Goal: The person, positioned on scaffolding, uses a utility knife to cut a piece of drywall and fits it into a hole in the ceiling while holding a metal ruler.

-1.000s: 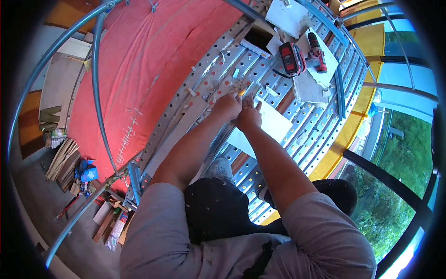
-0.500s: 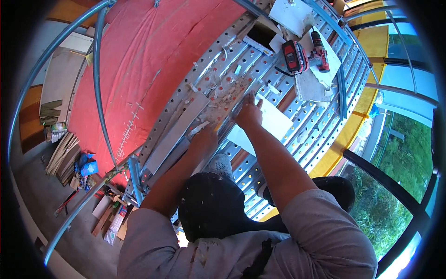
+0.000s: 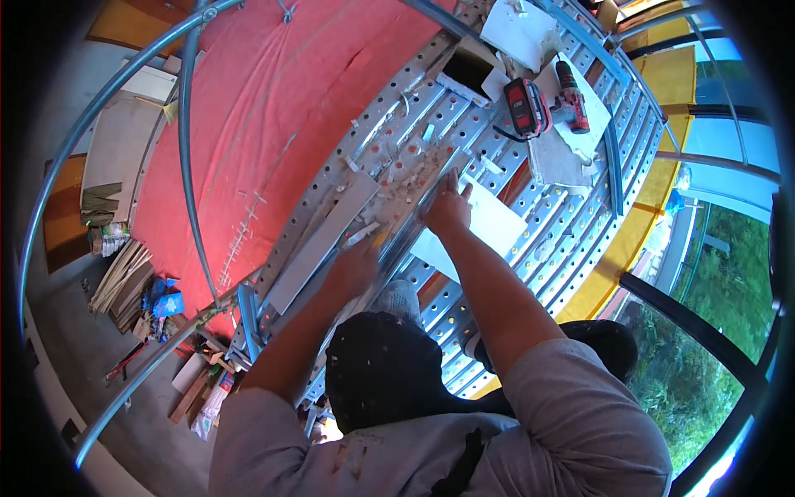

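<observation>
My left hand point(image 3: 356, 269) is closed around a thin yellow-orange tool point(image 3: 379, 240), its exact kind too small to make out. It is close to the left side of a long grey metal channel point(image 3: 404, 238) on the perforated metal platform. Over the channel's far part lies my right hand point(image 3: 447, 209), fingers stretched and apart, touching the channel and the edge of a white board point(image 3: 489, 230). The board rests flat, just right of the channel. A long pale grey strip point(image 3: 323, 240) lies to the left of my left hand.
Broken debris point(image 3: 414, 170) litters the platform beyond my hands. Farther right are a cordless drill point(image 3: 570, 103), a red-and-black battery tool point(image 3: 527, 108) and an open cardboard box point(image 3: 468, 74). Red cloth point(image 3: 248, 149) covers the left side; metal rails point(image 3: 184, 141) cross it.
My left hand has drawn back toward me along the channel with the tool. My right hand's fingers are spread a little more, at nearly the same place. The whole view has shifted slightly.
</observation>
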Demonstrator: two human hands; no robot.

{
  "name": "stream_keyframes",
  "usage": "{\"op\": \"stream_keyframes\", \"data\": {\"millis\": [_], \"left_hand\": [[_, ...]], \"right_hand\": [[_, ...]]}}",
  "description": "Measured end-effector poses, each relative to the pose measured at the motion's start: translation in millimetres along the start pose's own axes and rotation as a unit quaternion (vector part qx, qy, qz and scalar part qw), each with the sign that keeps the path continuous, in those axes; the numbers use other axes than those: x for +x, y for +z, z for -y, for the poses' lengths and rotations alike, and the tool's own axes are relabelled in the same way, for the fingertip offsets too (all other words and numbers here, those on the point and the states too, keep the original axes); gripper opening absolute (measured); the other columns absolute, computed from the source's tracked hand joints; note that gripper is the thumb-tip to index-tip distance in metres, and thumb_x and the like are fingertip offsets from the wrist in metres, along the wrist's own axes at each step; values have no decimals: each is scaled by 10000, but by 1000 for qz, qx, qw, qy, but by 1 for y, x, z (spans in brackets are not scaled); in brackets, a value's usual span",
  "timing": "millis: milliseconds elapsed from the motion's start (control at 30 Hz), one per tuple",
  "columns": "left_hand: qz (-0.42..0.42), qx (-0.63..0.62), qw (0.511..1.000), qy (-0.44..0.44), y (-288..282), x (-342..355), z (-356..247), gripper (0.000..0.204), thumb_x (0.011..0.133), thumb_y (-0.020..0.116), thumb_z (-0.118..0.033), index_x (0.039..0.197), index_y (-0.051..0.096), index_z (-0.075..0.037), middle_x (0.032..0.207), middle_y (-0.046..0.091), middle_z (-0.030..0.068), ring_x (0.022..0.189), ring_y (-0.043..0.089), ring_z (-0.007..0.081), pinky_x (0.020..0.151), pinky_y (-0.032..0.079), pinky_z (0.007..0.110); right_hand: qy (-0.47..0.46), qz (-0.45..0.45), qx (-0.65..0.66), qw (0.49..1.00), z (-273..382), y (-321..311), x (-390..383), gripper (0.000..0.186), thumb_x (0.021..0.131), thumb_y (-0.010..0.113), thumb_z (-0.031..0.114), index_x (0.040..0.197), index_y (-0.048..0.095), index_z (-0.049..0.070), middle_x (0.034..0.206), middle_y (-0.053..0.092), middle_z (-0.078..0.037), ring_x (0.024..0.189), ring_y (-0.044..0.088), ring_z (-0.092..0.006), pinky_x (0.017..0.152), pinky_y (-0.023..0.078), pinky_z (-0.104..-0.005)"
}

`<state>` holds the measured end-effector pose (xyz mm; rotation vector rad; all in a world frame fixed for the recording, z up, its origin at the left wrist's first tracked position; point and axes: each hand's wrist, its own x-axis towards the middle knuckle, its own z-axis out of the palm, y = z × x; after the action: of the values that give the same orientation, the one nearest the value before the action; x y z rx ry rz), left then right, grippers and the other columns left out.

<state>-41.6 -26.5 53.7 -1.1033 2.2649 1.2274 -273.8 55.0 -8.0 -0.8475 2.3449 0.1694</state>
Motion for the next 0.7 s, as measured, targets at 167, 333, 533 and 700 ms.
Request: {"op": "stream_keyframes", "data": {"millis": [167, 333, 533, 700], "left_hand": [[-50, -32, 998, 38, 4, 98, -71, 502, 1012, 442, -390, 1271, 603, 9, 1108, 675, 295, 1067, 639, 472, 957, 490, 542], [-47, -2, 996, 73, 19, 146, -93, 505, 1016, 439, -383, 1309, 591, -1, 1146, 668, 290, 1093, 641, 445, 968, 493, 512], [14, 11, 1000, 1, 15, 112, -82, 509, 1020, 429, -379, 1358, 568, -25, 1206, 650, 289, 1137, 626, 436, 1004, 480, 492], [-20, -9, 999, 47, 28, 39, -22, 479, 1018, 422, -341, 1269, 599, 27, 1158, 663, 286, 1034, 656, 448, 938, 509, 526]], "right_hand": [[14, 25, 27, 999, 8, -5, -3, 1068, 798, 767, 426, 1599, 174, 41, 1697, 66, -63, 1506, 155, -483, 1083, 420, -598], [21, 8, 12, 1000, 4, -3, 2, 1068, 787, 769, 461, 1596, 199, 59, 1694, 84, -73, 1491, 185, -502, 1082, 435, -576], [18, 20, 5, 1000, 1, -3, 4, 1001, 831, 710, 463, 1593, 204, 56, 1692, 91, -80, 1486, 199, -507, 1092, 444, -544], [5, 6, -20, 1000, 0, 3, 4, 1090, 785, 770, 473, 1588, 189, 20, 1690, 98, -101, 1521, 193, -398, 1211, 283, -509]]}}
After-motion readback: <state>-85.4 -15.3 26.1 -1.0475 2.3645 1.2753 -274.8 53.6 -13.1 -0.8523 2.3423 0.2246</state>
